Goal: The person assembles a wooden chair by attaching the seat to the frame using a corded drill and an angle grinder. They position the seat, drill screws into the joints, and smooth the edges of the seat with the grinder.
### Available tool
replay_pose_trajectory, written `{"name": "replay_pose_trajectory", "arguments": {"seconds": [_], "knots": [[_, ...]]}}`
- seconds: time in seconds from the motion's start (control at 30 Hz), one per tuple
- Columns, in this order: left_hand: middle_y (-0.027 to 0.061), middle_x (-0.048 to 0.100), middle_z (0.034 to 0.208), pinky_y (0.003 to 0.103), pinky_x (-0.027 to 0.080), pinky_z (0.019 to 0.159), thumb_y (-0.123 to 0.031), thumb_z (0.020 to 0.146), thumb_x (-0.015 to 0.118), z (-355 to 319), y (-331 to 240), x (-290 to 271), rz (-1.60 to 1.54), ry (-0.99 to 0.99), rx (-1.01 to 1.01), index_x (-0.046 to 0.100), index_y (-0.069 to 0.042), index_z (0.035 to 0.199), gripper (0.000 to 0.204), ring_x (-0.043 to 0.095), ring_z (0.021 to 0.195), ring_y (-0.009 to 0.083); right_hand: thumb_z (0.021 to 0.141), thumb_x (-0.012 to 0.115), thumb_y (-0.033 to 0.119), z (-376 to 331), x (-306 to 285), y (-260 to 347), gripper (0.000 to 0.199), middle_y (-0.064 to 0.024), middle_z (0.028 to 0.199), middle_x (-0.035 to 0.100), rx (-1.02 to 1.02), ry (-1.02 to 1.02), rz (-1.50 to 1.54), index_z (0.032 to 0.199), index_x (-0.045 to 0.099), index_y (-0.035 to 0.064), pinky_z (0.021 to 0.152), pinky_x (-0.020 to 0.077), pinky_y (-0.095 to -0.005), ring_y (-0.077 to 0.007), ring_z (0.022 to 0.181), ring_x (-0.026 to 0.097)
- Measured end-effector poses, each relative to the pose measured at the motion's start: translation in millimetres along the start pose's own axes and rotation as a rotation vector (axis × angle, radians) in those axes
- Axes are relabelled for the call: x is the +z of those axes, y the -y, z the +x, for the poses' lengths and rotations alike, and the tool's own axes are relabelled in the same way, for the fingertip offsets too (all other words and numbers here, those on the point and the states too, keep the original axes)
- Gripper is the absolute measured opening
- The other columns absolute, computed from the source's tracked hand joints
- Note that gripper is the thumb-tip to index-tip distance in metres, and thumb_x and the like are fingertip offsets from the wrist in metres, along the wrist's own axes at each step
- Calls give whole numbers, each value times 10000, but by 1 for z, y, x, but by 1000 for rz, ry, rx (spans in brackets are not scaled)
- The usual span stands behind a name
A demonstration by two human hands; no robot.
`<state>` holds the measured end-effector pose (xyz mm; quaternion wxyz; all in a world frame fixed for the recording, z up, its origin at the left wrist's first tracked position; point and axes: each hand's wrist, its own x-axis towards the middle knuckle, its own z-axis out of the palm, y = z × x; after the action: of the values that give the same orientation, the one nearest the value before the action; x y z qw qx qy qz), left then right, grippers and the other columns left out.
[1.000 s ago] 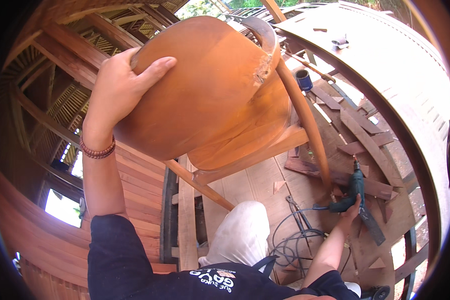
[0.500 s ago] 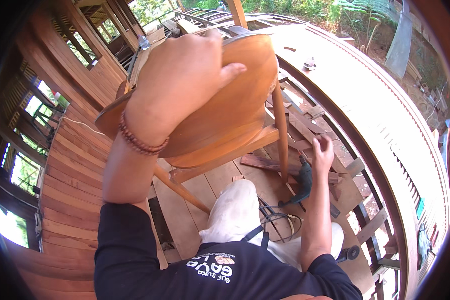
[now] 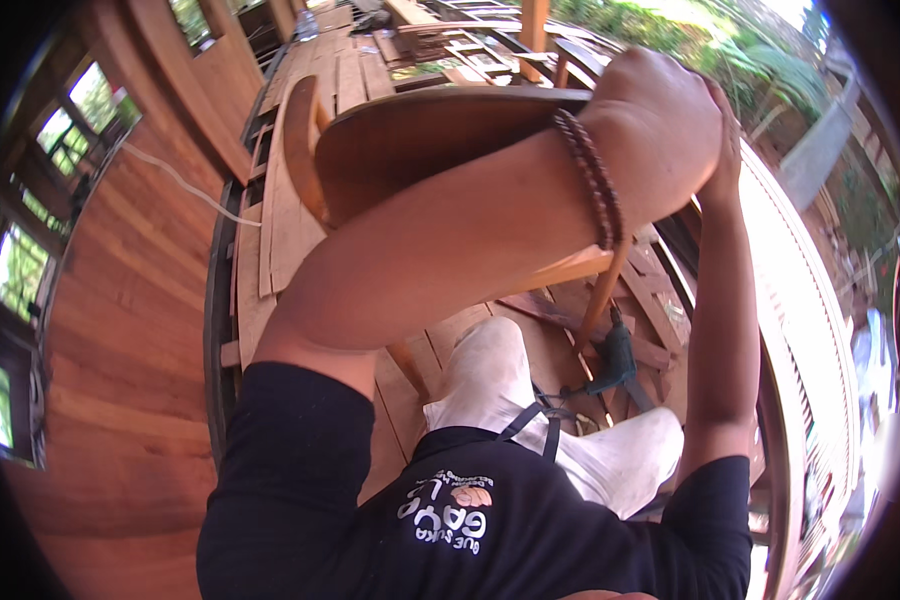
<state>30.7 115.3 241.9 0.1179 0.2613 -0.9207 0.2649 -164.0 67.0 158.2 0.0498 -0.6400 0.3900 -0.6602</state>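
Note:
A brown wooden chair [image 3: 410,150] stands in front of me, its curved backrest and an armrest showing. My left arm reaches across the backrest. My left hand [image 3: 655,125] is at the chair's far right end, wrist bent, with a beaded bracelet [image 3: 588,175] on it; its fingers are hidden behind the hand. Right beside it, my right hand [image 3: 726,145] is raised and overlaps it in view. Most of the right hand is hidden, so what either hand grips does not show.
Below the chair, a green power drill [image 3: 615,360] and its cord lie by my knee among wood offcuts [image 3: 650,350]. A white corrugated sheet [image 3: 785,290] curves along the right. Wooden wall boards [image 3: 130,370] stand at left, with a pale cable [image 3: 180,180].
My left hand has moved right along the backrest to its right end. My right hand has risen to meet it. The view has shifted, and the backrest now appears more edge-on.

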Motion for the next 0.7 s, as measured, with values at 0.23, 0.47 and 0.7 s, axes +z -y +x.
{"name": "replay_pose_trajectory", "arguments": {"seconds": [0.23, 0.47, 0.7], "knots": [[188, 692, 949, 324, 537, 786, -228, 883, 607, 14, 3, 15, 12, -41, -4, 657, 11, 1065, 305, 689, 917, 250, 951, 587, 173, -125, -57, -92, 345, -152, 1034, 686, 415, -569, 14, 1196, 585, -69, 931, 495, -337, -211, 992, 649], [206, 661, 768, 395, 515, 664, -409, 917, 646, 40, -6, 23, 40, -63, -269, 652, 37, 1007, 455, 677, 712, 277, 807, 651, 381, -440, -87, -299, 518, -246, 1148, 654, 1250, -800, -638, 1143, 647, -15, 970, 453, -446, -362, 1131, 606], [150, 727, 862, 320, 512, 724, -412, 890, 703, 36, -19, 33, -24, -117, -469, 677, 34, 1029, 468, 677, 757, 192, 718, 730, 549, -557, -53, -320, 848, -296, 1257, 540, 1698, -739, -875, 1249, 496, -70, 1014, 432, -493, -427, 1213, 513]]}}
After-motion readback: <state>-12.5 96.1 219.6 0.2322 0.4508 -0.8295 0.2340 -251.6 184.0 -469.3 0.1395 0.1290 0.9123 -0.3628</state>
